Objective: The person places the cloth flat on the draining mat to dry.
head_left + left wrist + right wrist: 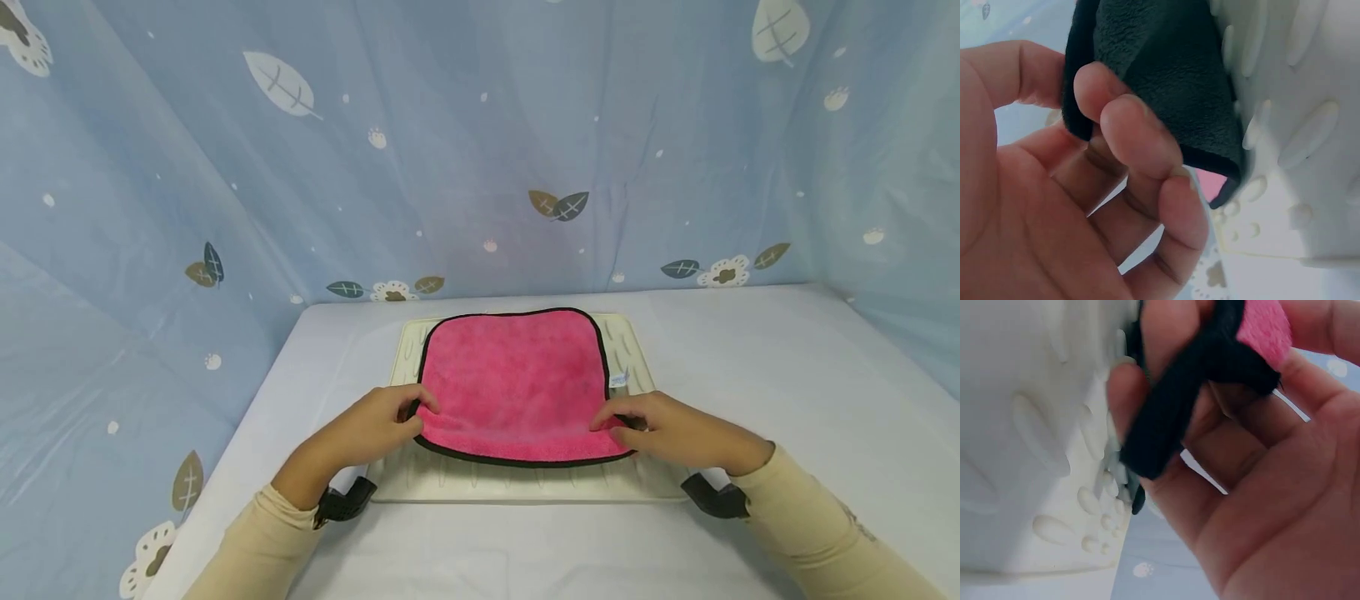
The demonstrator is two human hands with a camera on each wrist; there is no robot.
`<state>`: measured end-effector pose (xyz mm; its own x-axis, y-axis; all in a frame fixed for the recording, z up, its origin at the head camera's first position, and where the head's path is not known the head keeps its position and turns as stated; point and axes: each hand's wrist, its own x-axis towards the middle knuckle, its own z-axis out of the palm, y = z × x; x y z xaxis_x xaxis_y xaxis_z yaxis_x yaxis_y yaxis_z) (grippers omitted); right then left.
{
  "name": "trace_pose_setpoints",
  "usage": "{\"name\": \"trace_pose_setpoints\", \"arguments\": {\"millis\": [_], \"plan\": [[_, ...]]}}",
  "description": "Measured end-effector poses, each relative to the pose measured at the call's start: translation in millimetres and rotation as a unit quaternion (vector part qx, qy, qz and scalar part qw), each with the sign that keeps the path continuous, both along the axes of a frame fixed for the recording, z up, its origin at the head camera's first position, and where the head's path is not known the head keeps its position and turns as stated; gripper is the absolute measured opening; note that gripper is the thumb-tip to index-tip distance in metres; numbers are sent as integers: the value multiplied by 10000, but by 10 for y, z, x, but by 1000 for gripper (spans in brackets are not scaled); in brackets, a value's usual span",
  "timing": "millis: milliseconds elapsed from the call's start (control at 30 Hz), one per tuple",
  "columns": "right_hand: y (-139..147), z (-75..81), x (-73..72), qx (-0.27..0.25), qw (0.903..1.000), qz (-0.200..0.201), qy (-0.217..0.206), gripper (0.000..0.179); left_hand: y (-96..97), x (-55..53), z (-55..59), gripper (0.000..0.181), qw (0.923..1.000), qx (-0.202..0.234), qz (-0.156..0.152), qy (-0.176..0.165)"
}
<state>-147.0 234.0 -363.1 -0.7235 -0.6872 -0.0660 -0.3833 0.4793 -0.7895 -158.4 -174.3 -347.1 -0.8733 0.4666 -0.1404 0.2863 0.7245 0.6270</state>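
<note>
A pink towel point(517, 367) with black edging lies spread in the head view, its near edge lifted slightly and wavy. My left hand point(378, 425) pinches its near left corner between thumb and fingers. At the near right corner, my right hand point(667, 429) pinches the fabric in the same manner. The left wrist view shows the towel's dark grey underside point(1166, 81) hanging by the fingertips. In the right wrist view the black edging point(1169, 412) crosses the fingers, with a bit of pink pile point(1265, 331) above it. A small white label point(618, 380) sticks out from the right edge.
Beneath the towel lies a cream mat point(525, 487) with raised oval bumps, set on a white-covered table point(787, 400). A blue curtain point(465, 150) with leaf and flower prints hangs behind and at the sides. Black wrist mounts point(348, 500) sit by both forearms.
</note>
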Motion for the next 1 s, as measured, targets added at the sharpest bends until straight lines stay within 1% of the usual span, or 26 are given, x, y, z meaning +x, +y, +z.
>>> {"name": "trace_pose_setpoints", "arguments": {"millis": [67,200,367,467,600,733,800,933,1000], "plan": [[-2,3,2,51,9999,49,-111,24,-8,-3,4,24,10000,-59,-66,5],[-7,4,6,162,9997,189,-89,21,-30,-12,16,24,9996,-176,-192,-49],[-10,-16,24,278,9987,354,-221,17,-56,0,13,23,9983,-326,-372,-313],[-4,-30,23,316,9986,396,-178,16,-53,5,10,23,9974,-344,-447,-439],[-3,-62,16,442,9983,360,-88,17,-49,14,-2,19,9968,-281,-459,-594],[-17,-97,30,665,9973,278,-105,20,-57,39,-35,15,9952,-213,-557,-777],[-21,-102,40,796,9965,236,-24,21,-58,44,-51,14,9945,-205,-633,-810],[-22,-92,50,968,9951,137,159,22,-52,39,-60,13,9942,-225,-659,-816],[-26,-86,57,1014,9947,94,134,23,-52,42,-60,11,9941,-219,-659,-837]]}}
